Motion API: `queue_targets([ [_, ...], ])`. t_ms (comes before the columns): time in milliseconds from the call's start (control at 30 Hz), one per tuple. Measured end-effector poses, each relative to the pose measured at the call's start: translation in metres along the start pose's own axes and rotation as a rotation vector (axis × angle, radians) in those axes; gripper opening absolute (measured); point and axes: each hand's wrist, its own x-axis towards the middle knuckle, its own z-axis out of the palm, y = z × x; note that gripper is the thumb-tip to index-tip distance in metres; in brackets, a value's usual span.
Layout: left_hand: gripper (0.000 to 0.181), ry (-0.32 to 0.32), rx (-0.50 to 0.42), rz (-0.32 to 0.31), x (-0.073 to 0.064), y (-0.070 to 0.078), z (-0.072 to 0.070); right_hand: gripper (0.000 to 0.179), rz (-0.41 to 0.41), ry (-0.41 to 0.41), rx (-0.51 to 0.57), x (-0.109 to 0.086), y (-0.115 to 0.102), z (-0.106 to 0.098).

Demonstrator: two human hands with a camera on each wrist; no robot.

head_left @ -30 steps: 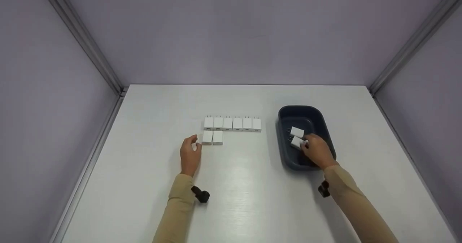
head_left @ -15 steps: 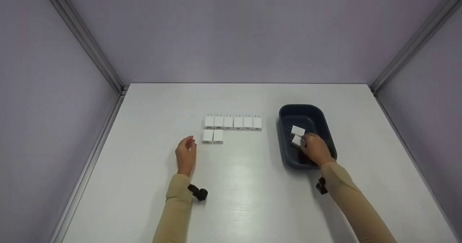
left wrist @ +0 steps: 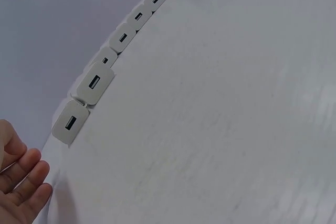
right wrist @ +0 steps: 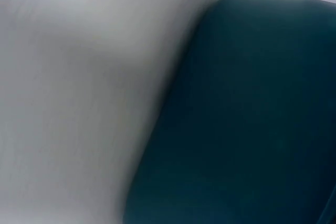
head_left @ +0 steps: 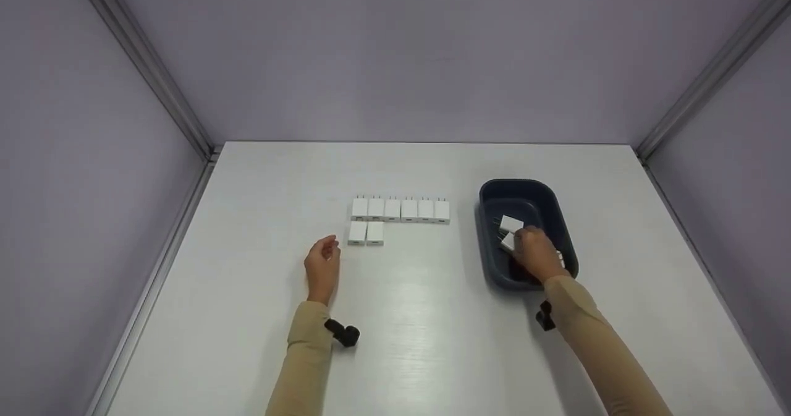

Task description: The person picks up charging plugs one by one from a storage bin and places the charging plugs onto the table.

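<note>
In the head view my right hand [head_left: 536,254] reaches down into a dark blue plastic tub [head_left: 486,261], its fingertips right at a white USB wall charger [head_left: 508,241]. The fingers point down and are partly hidden, so I cannot tell whether they pinch it. Another charger [head_left: 511,223] lies just beyond, and a bit of white [head_left: 560,258] shows at the hand's right side. My left hand [head_left: 322,271] hovers at the table's left with loosely bent fingers and nothing in it. Close to it, two chargers [head_left: 375,233] stand side by side.
Behind those two runs a straight row of several chargers [head_left: 409,210], prongs toward the back wall. In the left wrist view their USB ports face me. The tub's outer wall [right wrist: 236,114] fills much of the right wrist view. Walls enclose the white table [head_left: 408,354].
My right hand has shifted slightly left inside the tub, and the bit of white at its right side has come into view. The left hand has drawn a little away from the two chargers.
</note>
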Motion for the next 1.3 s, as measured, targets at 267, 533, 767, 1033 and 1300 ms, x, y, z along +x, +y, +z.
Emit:
queue_targets([
  [267,0.023,0.017,0.008,0.005,-0.001,-0.001,-0.001,0.018,0.018,-0.001,0.0,-0.001,-0.001,0.002],
  [533,0.023,0.019,0.005,0.001,-0.004,0.0,-0.002,0.025,0.046,-0.082,-0.002,-0.003,-0.003,0.0],
  [767,0.022,0.016,0.027,0.076,-0.008,0.001,-0.001,0.021,0.034,-0.082,0.027,-0.005,-0.002,-0.002],
  [1033,0.022,0.002,0.04,0.089,-0.008,0.001,-0.002,0.021,0.095,-0.111,0.082,-0.005,-0.004,-0.007],
  [1300,0.022,-0.008,0.027,0.069,-0.006,0.001,-0.003,0.034,0.135,-0.048,0.135,-0.01,-0.01,-0.013],
])
